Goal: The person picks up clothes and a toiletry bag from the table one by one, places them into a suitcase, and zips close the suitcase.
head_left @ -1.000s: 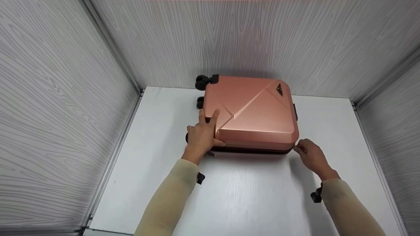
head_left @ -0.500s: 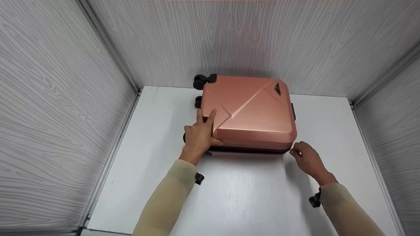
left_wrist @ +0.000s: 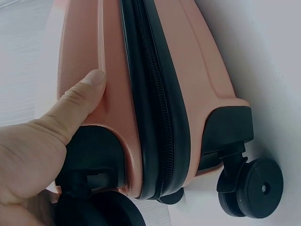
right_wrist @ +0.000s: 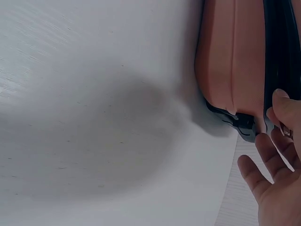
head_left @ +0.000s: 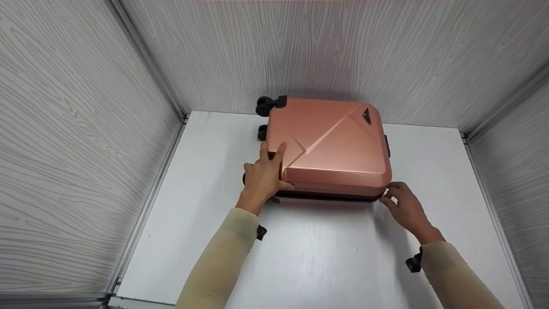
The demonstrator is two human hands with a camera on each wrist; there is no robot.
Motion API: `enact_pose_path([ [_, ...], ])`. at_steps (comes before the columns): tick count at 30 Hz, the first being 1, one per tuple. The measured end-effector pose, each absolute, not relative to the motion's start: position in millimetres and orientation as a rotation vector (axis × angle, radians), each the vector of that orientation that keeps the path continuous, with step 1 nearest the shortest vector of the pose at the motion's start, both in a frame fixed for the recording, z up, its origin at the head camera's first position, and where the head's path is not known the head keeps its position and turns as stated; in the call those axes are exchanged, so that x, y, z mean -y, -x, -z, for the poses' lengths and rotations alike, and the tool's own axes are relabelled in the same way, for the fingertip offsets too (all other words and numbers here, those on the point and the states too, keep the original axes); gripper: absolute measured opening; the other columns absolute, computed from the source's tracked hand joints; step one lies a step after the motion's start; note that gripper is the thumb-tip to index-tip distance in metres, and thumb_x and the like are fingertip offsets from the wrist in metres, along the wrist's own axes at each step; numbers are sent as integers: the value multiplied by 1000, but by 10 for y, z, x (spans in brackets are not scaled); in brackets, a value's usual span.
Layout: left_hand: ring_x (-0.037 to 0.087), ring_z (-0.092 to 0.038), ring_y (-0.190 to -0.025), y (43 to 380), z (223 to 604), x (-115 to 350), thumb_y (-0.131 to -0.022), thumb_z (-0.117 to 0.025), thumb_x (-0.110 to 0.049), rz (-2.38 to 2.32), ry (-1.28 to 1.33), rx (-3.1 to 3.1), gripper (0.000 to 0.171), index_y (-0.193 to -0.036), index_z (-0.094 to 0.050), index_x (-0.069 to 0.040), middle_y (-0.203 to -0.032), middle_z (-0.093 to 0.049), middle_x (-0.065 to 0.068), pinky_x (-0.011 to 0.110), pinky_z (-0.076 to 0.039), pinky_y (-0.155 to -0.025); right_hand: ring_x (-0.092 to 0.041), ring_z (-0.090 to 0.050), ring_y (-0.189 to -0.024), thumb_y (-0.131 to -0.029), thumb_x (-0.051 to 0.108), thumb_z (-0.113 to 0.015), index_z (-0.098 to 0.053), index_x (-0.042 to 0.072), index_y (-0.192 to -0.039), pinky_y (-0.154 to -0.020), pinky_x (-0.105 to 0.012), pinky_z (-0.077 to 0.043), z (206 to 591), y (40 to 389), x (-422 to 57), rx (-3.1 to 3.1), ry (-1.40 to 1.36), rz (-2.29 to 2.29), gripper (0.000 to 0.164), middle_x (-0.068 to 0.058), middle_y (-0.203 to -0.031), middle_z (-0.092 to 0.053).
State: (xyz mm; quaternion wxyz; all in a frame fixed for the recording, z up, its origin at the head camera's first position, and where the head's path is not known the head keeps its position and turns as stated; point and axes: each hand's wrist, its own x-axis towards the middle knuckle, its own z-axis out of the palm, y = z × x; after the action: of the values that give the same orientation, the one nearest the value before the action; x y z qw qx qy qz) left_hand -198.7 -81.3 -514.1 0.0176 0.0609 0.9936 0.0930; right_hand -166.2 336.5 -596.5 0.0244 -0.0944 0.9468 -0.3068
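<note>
Head view now: a white tabletop (head_left: 317, 257) spreads across the lower frame, and a pink suitcase (head_left: 330, 146) lies flat at centre, black zipper band (head_left: 326, 197) along its lower edge. Left hand (head_left: 261, 178) presses its lower-left corner, fingers spread; right hand (head_left: 406, 209), at lower right, pinches a small metal piece (right_wrist: 285, 131).

Room before suitcase (head_left: 330, 146), wall (head_left: 317, 47) perhaps close behind
</note>
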Motion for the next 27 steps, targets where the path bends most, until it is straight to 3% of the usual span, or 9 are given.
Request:
enact_pose_path([
  [7, 34, -74, -95, 1985, 5146, 806, -65, -88, -73, -298, -155, -3071, 136, -170, -8, -40, -171, -20, 30, 67, -51, -93, -42, -58, -128, -101, 8, -70, -66, 4, -93, -98, -60, -47, 5977, 1663, -3331, -2952, 318, 931, 10, -20, -141, -59],
  [16, 31, -72, -79, 1974, 5141, 780, -63, -89, -72, -292, -129, -3103, 136, -170, -12, -39, -170, -23, 30, 59, -52, -83, -48, -57, -130, -98, 0, -69, -58, 6, -84, -96, -60, -47, 5958, 1643, -3309, -2917, 390, 960, 18, -26, -144, -58],
  [27, 31, -72, -78, 1963, 5145, 772, -65, -88, -73, -263, -129, -3108, 135, -170, -11, -38, -170, -24, 29, 63, -53, -86, -50, -44, -147, -102, 7, -66, -60, 4, -89, -114, -64, -40, 5964, 1517, -3179, -2868, 258, 1028, 15, -27, -161, -44],
])
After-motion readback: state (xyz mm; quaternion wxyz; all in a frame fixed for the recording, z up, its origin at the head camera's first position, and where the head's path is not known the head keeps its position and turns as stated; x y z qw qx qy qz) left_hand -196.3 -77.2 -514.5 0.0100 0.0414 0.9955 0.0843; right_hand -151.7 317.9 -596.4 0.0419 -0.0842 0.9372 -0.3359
